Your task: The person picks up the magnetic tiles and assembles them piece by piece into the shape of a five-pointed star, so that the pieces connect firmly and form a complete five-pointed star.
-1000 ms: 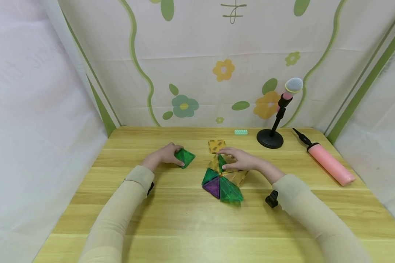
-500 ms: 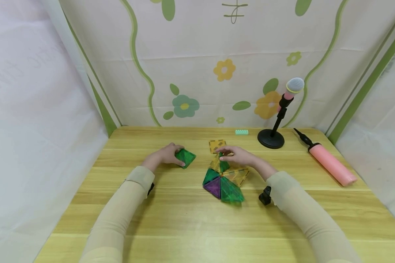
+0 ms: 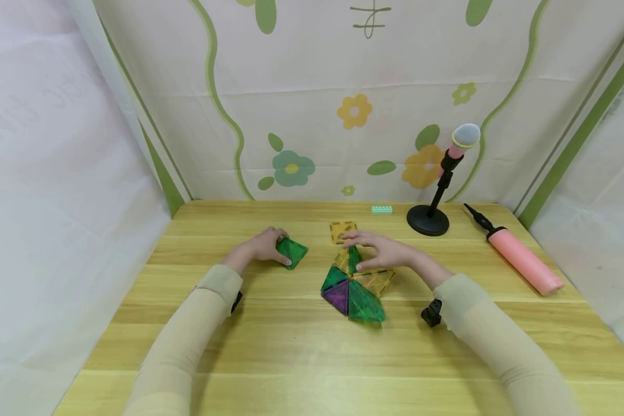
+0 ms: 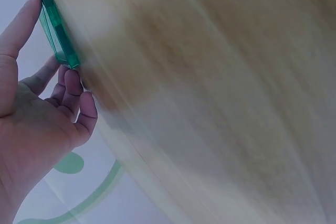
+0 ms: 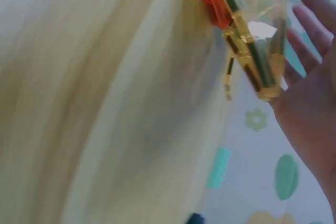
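My left hand [image 3: 265, 245] pinches a green magnetic tile [image 3: 293, 252] between thumb and fingers, low over the table or resting on it. In the left wrist view, the same green tile [image 4: 56, 24] shows edge-on, thumb and fingertips at its edges. To its right lies a fan of triangular magnetic tiles: a purple one [image 3: 337, 297], a large green one [image 3: 365, 303] and yellow ones [image 3: 377, 281]. Over the far side of this fan, my right hand [image 3: 382, 253] hovers, fingers spread and thumb apart. In the right wrist view, a yellow tile [image 5: 254, 61] stands beside the palm.
A yellow square tile [image 3: 342, 231] lies just beyond the fan. Farther back are a mint toy brick [image 3: 382, 210] and a microphone [image 3: 465, 136] on a black stand [image 3: 428, 220]. A pink hand pump [image 3: 525, 261] lies at the right. Fabric walls surround the wooden table [image 3: 291, 358].
My right hand first shifted left with thumb and fingers closer together, then drew back a little right as they spread apart. The left hand stayed nearly in place with the green tile.
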Tool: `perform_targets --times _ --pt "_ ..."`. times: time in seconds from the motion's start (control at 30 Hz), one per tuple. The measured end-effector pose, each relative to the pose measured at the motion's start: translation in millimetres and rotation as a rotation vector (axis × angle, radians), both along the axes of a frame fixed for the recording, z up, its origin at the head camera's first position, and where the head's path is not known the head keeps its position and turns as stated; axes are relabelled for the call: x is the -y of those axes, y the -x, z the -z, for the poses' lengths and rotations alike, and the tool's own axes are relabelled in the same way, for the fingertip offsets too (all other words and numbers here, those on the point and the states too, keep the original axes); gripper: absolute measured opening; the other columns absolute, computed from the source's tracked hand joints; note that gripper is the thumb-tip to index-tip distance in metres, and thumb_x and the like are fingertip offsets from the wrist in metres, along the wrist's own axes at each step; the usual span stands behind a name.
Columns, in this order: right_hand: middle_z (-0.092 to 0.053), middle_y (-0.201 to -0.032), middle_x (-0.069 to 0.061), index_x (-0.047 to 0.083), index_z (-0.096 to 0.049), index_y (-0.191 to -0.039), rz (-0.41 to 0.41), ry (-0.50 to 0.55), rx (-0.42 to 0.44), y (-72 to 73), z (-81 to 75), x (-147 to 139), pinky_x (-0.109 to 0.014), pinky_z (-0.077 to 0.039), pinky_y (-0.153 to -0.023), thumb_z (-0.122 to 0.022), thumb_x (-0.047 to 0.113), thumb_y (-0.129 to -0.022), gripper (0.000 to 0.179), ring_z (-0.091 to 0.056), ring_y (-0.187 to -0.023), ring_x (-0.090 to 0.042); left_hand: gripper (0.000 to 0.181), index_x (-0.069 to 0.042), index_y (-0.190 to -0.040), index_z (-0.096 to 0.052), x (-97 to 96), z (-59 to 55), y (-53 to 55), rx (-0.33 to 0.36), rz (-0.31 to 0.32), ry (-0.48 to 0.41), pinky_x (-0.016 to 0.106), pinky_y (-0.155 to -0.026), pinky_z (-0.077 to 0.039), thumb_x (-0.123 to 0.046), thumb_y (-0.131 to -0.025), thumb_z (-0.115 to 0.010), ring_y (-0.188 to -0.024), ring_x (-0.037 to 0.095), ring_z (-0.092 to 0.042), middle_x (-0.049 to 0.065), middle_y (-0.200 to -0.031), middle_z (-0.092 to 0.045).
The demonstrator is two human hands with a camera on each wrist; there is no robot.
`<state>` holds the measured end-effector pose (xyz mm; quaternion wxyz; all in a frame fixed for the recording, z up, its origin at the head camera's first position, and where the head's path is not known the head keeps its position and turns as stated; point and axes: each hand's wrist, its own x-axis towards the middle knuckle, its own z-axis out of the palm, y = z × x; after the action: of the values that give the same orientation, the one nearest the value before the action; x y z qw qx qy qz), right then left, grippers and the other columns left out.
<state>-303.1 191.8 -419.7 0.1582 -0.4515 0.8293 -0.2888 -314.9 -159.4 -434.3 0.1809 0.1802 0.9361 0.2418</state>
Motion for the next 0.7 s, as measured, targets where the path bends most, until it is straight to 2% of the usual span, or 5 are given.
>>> perform_targets --times 0.07,0.17,0.37,0.53,0.7 --pt "-0.029 -0.151 -0.015 0.01 -0.047 -0.138 -0.105 -0.038 -0.063 -4.0 -2.6 -0.4 -0.061 -0.021 -0.107 -0.069 0.033 -0.086 0.061 -0.02 -0.14 -0.037 0.079 -0.005 -0.137 -0.042 0.5 1.3 -0.6 -0.003 0.0 0.009 0.042 -0.1 -0.04 -0.039 -0.076 -0.078 -0.113 0.027 -0.046 0.017 -0.129 -0.043" --pt "-0.034 -0.149 -0.014 0.014 -0.049 -0.136 -0.158 -0.104 -0.144 -9.9 -2.4 -0.9 -0.062 -0.018 -0.108 -0.069 0.04 -0.084 0.062 -0.018 -0.14 -0.039 0.079 -0.002 -0.135 -0.042 0.7 3.1 -1.2 -0.016 0.004 0.016 0.041 -0.099 -0.04 -0.039 -0.076 -0.078 -0.11 0.026 -0.046 0.017 -0.127 -0.043" --pt "-0.044 -0.142 -0.011 0.016 -0.055 -0.13 -0.08 -0.137 -0.23 -21.1 -2.1 -1.1 -0.057 -0.021 -0.11 -0.072 0.041 -0.082 0.057 -0.025 -0.137 -0.04 0.072 0.001 -0.129 -0.043 1.0 3.4 -1.9 -0.027 -0.001 -0.034 0.04 -0.097 -0.042 -0.034 -0.077 -0.079 -0.108 0.025 -0.049 0.017 -0.124 -0.048" --pt "-0.045 -0.138 -0.014 0.019 -0.057 -0.123 0.015 -0.165 -0.289 -30.1 -1.3 -1.0 -0.054 -0.031 -0.105 -0.071 0.05 -0.08 0.054 -0.034 -0.132 -0.034 0.056 0.0 -0.121 -0.046 3.8 1.0 -3.8 -0.02 -0.054 -0.101 0.038 -0.091 -0.045 -0.028 -0.082 -0.074 -0.102 0.024 -0.052 0.015 -0.116 -0.054" --pt "-0.049 -0.13 -0.003 0.022 -0.058 -0.118 0.107 -0.208 -0.327 -39.1 -0.4 2.4 -0.048 -0.035 -0.103 -0.068 0.059 -0.077 0.056 -0.041 -0.124 -0.025 0.041 0.0 -0.116 -0.049 5.7 -1.7 -6.9 -0.017 -0.108 -0.174 0.033 -0.079 -0.045 -0.025 -0.089 -0.067 -0.092 0.022 -0.05 0.013 -0.106 -0.053"
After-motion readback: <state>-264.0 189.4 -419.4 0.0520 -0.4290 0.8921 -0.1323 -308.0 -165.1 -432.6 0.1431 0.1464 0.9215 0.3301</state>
